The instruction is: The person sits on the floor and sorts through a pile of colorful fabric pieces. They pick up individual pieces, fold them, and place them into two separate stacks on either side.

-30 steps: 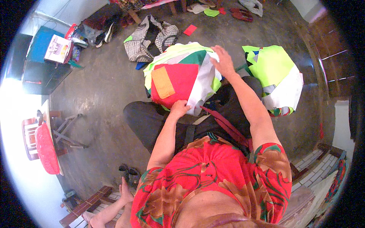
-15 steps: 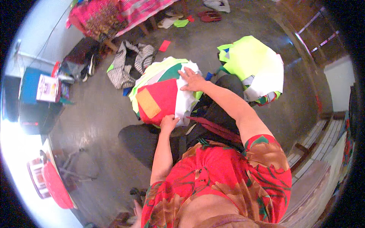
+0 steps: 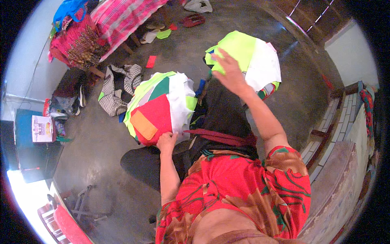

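Observation:
In front of me lies a round pile of cloth pieces: white (image 3: 180,95), red (image 3: 164,112), orange (image 3: 144,125), green and neon yellow. My left hand (image 3: 166,142) is closed at its near edge, its fingers pinching the cloth where red meets white. My right hand (image 3: 231,74) is open, fingers spread, above the near left part of a second cloth pile. That pile has a neon-yellow piece (image 3: 235,44) and a white piece (image 3: 264,63) on top. Whether the right fingertips touch the cloth I cannot tell.
Striped grey cloth (image 3: 110,93) lies left of the near pile, with a small red scrap (image 3: 151,62) beyond. A table with a pink checked cover (image 3: 122,24) stands at the far left. A blue cabinet (image 3: 26,126) is at left, a red chair (image 3: 69,225) at lower left.
My right hand has left the near pile's white cloth and moved right to the second pile. My left hand stays at the near pile's edge. The whole view has shifted.

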`<state>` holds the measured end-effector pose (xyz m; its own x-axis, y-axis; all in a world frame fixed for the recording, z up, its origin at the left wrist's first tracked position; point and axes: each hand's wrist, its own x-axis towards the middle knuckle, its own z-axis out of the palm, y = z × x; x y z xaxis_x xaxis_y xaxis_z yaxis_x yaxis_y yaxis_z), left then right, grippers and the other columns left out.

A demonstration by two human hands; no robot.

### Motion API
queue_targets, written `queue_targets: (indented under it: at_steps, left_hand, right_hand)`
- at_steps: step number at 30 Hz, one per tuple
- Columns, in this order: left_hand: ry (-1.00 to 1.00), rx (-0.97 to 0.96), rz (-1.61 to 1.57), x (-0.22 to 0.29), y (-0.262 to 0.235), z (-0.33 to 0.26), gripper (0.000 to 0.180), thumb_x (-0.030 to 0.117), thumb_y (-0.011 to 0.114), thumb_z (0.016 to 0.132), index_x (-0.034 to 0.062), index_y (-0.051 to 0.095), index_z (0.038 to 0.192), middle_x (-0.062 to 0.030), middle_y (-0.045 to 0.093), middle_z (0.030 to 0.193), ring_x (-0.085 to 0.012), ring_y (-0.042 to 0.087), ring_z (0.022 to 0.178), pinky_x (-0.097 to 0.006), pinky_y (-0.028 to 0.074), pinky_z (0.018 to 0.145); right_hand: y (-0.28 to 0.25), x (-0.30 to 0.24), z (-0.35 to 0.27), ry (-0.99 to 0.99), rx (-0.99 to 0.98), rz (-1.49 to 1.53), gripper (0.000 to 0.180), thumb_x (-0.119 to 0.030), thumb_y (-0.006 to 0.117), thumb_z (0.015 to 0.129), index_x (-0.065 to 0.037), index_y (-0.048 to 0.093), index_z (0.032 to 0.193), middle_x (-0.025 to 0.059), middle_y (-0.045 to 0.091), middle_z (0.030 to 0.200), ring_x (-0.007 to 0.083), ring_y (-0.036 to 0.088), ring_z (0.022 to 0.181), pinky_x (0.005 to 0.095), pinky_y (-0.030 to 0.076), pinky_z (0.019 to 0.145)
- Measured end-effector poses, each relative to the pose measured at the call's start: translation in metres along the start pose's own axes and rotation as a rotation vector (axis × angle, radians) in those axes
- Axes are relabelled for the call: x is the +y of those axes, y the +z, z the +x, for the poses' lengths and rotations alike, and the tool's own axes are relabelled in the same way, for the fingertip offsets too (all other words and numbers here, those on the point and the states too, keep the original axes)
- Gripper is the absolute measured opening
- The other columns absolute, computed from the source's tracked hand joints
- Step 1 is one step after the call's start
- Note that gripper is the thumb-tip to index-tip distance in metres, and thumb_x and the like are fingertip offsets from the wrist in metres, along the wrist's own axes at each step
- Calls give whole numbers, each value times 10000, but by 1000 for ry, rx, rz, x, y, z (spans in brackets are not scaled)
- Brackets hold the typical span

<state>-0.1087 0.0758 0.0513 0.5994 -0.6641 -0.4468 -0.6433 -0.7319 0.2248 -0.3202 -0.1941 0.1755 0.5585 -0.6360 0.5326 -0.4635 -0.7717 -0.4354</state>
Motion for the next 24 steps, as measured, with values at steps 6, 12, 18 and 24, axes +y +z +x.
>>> queue_targets:
  at_steps: [6,12,18,24]
  left_hand:
    - [5,175,62,3,-11,-9,372,462,594,788,98,671,783,-144,663,790,-334,643,772,-465,494,669]
    - [83,310,-26,0,-7,-8,283,370,632,790,87,651,785,-157,648,718,-353,633,714,-465,488,625]
    - [147,289,-115,2,-7,-10,252,340,620,805,89,646,809,-130,652,727,-331,633,718,-457,479,620]
    - [160,276,-130,-1,-3,-6,248,337,600,820,94,644,837,-115,660,738,-332,634,728,-450,480,627]
  right_hand:
    - [-81,60,-73,179,-96,-167,640,-8,598,686,-122,451,1297,120,389,1380,317,409,1227,387,341,1012]
    - [-94,78,-122,268,-247,-176,685,11,561,662,-126,426,1319,106,377,1393,303,377,1255,376,316,1035]
    - [-89,86,-132,247,-230,-261,706,-59,639,662,-134,412,1327,93,379,1391,275,364,1267,391,280,1053]
    - [-80,88,-133,262,-183,-291,741,-161,705,649,-153,406,1327,89,403,1365,273,382,1250,430,289,1036]
